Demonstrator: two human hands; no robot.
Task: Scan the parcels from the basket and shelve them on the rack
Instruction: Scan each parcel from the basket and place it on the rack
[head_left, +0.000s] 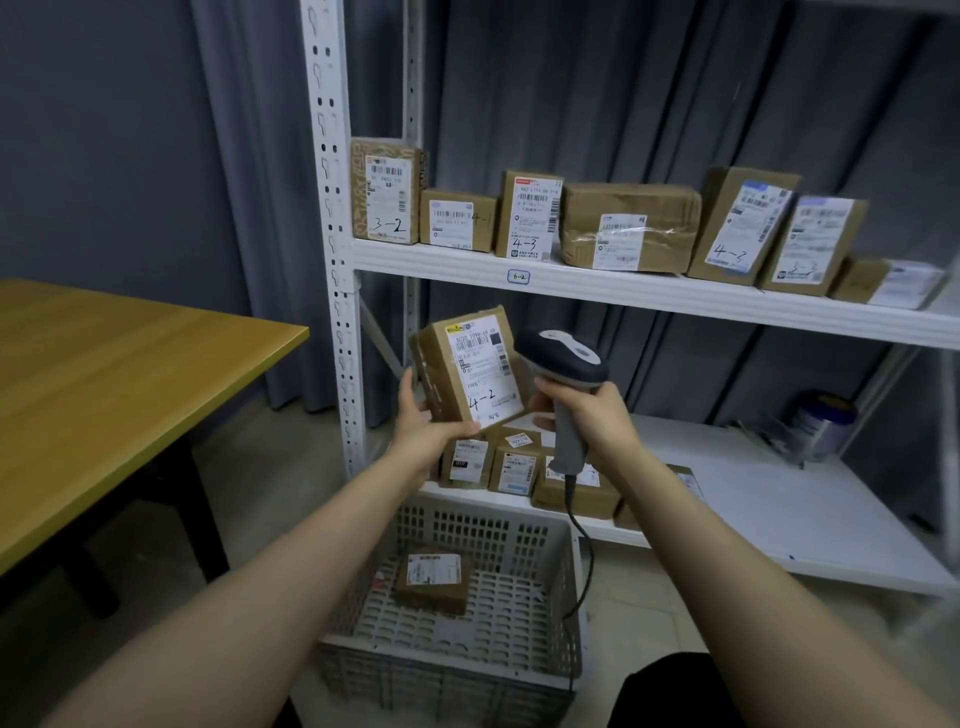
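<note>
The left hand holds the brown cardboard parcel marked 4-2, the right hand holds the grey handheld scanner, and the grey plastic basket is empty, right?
No: the head view shows the grey plastic basket holds one small brown cardboard parcel. The rest is right.

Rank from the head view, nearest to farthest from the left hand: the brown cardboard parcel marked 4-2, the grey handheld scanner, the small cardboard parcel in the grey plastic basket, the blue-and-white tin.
1. Parcel marked 4-2: gripped by the left hand.
2. Grey scanner: just right of it.
3. Small parcel: below, in the grey basket.
4. Blue-and-white tin: far right, lower shelf.
</note>
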